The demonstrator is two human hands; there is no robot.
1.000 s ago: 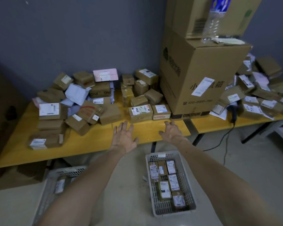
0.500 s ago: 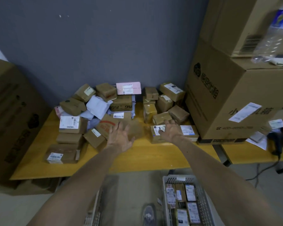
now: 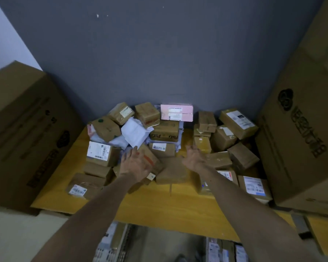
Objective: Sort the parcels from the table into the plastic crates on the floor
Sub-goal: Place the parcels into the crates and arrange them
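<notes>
- I see a yellow table point(image 3: 159, 205) set against a grey wall point(image 3: 159, 53). Its back half is heaped with brown parcels point(image 3: 235, 121), most of them taped and labelled.
- The left hand point(image 3: 135, 164) lies palm-down on a tilted red-striped parcel point(image 3: 150, 157) at the front of the heap. Its fingers are straight and spread across the top, not curled round it.
- The right hand point(image 3: 194, 157) hangs low over the middle of the heap. Its fingers are loosely extended toward a yellowish box point(image 3: 202, 144), and I read it as holding nothing. I cannot tell whether the fingertips touch that box.
- Between the two hands a plain brown parcel point(image 3: 173, 173) sits flat on the table, blurred.
- Left cluster: a white-labelled parcel point(image 3: 100, 154) is stacked on another brown box, with a white mailer point(image 3: 136, 133) just behind it.
- At the back, a flat pink box point(image 3: 176, 112) rests on top of a P&G carton point(image 3: 165, 130), close to the wall.
- Right cluster: a blue-labelled parcel point(image 3: 254, 187) lies at the front, just beside the right big carton point(image 3: 301, 138).
- A left big carton point(image 3: 27, 129) stands past the table's left end.
- On the floor below the table's front edge I see the left crate point(image 3: 128, 237) and the right crate point(image 3: 207, 248). Both are cut off by the frame, and both show labelled parcels inside.
</notes>
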